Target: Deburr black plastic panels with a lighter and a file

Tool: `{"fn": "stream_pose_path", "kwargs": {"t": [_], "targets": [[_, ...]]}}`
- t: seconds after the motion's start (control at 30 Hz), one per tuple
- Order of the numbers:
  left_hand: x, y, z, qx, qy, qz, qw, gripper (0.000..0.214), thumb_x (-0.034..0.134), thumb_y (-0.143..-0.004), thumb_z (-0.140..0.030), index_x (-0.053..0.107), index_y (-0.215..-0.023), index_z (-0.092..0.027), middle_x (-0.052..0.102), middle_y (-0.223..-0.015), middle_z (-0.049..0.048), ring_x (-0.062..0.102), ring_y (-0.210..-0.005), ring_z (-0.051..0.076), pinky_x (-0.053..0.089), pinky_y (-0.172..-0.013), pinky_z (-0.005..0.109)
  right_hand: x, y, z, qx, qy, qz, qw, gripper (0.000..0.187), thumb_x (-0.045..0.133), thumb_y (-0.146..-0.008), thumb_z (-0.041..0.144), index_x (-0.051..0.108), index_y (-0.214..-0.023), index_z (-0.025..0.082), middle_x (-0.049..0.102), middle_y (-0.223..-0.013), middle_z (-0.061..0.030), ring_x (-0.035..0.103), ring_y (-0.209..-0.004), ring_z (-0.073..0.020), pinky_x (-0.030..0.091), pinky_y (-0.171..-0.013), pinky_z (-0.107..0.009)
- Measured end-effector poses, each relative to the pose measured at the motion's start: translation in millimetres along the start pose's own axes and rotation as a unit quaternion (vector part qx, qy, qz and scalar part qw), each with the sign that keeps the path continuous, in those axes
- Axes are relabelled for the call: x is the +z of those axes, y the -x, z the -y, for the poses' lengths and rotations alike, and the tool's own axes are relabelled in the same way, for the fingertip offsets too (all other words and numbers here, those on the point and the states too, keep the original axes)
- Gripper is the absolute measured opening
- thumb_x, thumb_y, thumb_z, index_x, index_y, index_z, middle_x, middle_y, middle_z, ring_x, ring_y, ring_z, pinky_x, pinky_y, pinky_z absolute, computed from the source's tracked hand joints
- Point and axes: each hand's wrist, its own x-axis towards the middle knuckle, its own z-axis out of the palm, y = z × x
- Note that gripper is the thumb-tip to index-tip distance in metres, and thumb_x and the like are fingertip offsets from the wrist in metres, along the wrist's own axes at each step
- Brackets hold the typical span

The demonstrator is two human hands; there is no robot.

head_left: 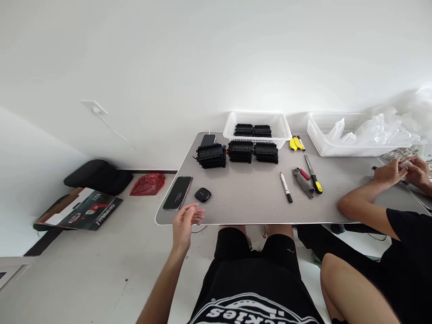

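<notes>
My left hand [187, 220] hovers at the table's front left corner, its fingers loosely bent and apart with nothing in them. Just beyond it are a smartphone [177, 192], lying flat with its screen up, and a small black rounded case [203, 195]. My right hand is out of view. Farther back on the table stand stacks of black ridged plastic parts: a left stack [211, 156], a middle stack [240, 151] and a right stack [266, 153].
Behind the stacks, a white basket [285, 130] holds more black parts. A marker [286, 187], a grey cloth-like item [303, 183], a yellow-black handled file [313, 175] and yellow pieces [296, 144] lie rightward. Another basket [324, 144] contains plastic bags. A co-worker's hands [391, 173] handle a small pale piece.
</notes>
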Motion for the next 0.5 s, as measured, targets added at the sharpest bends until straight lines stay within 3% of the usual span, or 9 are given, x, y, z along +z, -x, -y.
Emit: {"fn": "stream_pose_path", "kwargs": {"t": [0.07, 0.2, 0.27, 0.4, 0.5], "targets": [[-0.6, 0, 3, -0.001, -0.003, 0.004, 1.000, 0.036, 0.058, -0.078, -0.047, 0.062, -0.096, -0.016, 0.069, -0.078, 0.0068, 0.062, -0.060, 0.016, 0.046, -0.050, 0.024, 2, -7, -7, 0.014, 0.009, 0.018, 1.000, 0.032, 0.057, -0.089, 0.050, 0.064, -0.096, 0.020, 0.065, -0.097, -0.0183, 0.069, -0.083, -0.0275, 0.049, -0.068, -0.047], [-2.6, -1, 9, 0.004, -0.014, 0.006, 1.000, 0.040, 0.057, -0.078, -0.050, 0.061, -0.098, -0.015, 0.070, -0.081, 0.0089, 0.063, -0.062, 0.017, 0.047, -0.050, 0.025, 5, -7, -8, -0.014, -0.010, -0.012, 1.000, 0.032, 0.045, -0.095, 0.048, 0.063, -0.101, 0.022, 0.065, -0.083, -0.0168, 0.070, -0.078, -0.0247, 0.056, -0.067, -0.043], [-2.9, -2, 11, 0.003, -0.015, 0.009, 1.000, 0.042, 0.058, -0.078, -0.051, 0.061, -0.098, -0.015, 0.070, -0.081, 0.0094, 0.064, -0.062, 0.017, 0.047, -0.050, 0.025, 5, 11, 4, -0.023, -0.092, -0.013, 0.995, 0.035, 0.056, -0.086, 0.056, 0.065, -0.103, 0.027, 0.062, -0.075, -0.0147, 0.069, -0.069, -0.0261, 0.057, -0.063, -0.047], [-1.1, 0, 11, -0.007, -0.008, 0.011, 1.000, 0.044, 0.060, -0.076, -0.053, 0.061, -0.098, -0.014, 0.070, -0.081, 0.0100, 0.064, -0.062, 0.017, 0.047, -0.049, 0.024, 3, 64, 39, -0.034, -0.107, -0.020, 0.994, 0.053, 0.064, -0.072, 0.069, 0.065, -0.112, 0.036, 0.061, -0.073, -0.0142, 0.067, -0.062, -0.0267, 0.057, -0.058, -0.050], [0.5, 2, 10, -0.009, -0.005, 0.012, 1.000, 0.046, 0.061, -0.075, -0.054, 0.061, -0.098, -0.014, 0.071, -0.081, 0.0105, 0.064, -0.062, 0.018, 0.047, -0.049, 0.025, -1, 72, 54, -0.040, -0.113, -0.027, 0.992, 0.058, 0.062, -0.069, 0.074, 0.065, -0.111, 0.035, 0.061, -0.075, -0.0149, 0.066, -0.061, -0.0263, 0.055, -0.058, -0.050]]}}
